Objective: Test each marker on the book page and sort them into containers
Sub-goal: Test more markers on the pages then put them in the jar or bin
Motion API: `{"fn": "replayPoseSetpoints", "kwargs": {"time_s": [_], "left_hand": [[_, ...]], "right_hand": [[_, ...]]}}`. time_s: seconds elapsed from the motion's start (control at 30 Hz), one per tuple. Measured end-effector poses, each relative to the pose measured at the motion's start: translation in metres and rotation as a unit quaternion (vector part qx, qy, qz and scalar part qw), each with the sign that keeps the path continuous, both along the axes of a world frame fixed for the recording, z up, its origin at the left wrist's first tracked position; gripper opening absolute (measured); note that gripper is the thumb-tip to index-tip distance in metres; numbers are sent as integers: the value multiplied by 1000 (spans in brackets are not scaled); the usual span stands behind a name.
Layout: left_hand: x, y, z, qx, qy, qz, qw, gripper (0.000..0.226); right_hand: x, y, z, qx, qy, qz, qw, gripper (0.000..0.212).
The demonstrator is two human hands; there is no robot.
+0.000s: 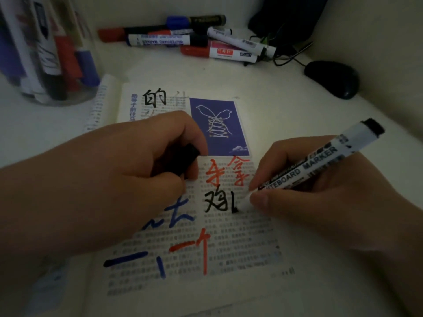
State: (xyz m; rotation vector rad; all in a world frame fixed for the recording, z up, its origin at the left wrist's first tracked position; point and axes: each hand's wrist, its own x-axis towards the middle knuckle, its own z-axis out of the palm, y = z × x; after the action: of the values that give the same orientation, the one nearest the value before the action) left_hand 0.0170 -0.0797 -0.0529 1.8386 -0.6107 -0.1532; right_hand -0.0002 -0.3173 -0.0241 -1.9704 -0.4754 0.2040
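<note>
The book page [240,248] lies open on the bench [297,106], directly below me. Its printed text carries thick hand-drawn strokes: blue and red nearest me, black and red characters at mid-page, and one black character at the top.

My left hand [128,179] rests on the left part of the page, fingers curled around a black cap [183,161], which is only partly visible between fingers and thumb.

My right hand [320,202] pinches a whiteboard marker [315,163] between thumb and fingers. The barrel is white with black lettering and slants up to the right, black end uppermost. The tip meets the page just right of the black mid-page character, beside a short black stroke.

Beyond the hands, a purple illustration [219,126] with a white line drawing occupies the upper right of the page.

At far left, a clear container [45,53] stands on the bench, holding several markers upright with red, blue and black caps. At far right lies a black mouse [332,78].

Farthest back, against the wall, a loose pile of markers [194,40] lies on the bench, with red, blue and black caps mixed and barrels overlapping.
</note>
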Motion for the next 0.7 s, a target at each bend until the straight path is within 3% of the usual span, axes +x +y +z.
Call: {"fn": "replayPoseSetpoints", "kwargs": {"time_s": [0.07, 0.17, 0.33, 0.57, 0.7], "left_hand": [[1, 0, -2, 2, 4, -2, 1000, 39], [4, 2, -3, 5, 14, -8, 1000, 40], [6, 2, -3, -2, 28, -24, 999, 39], [7, 4, -1, 13, 32, -27, 999, 40], [4, 3, -1, 15, 25, -24, 999, 40]], "right_hand": [[3, 1, -2, 30, -7, -27, 999, 24], [7, 2, -7, 12, -37, -66, 997, 18], [10, 1, -9, -28, -65, -67, 995, 14], [10, -4, -7, -12, -29, -6, 1000, 12], [9, -3, -9, 1, -35, -31, 999, 12]]}}
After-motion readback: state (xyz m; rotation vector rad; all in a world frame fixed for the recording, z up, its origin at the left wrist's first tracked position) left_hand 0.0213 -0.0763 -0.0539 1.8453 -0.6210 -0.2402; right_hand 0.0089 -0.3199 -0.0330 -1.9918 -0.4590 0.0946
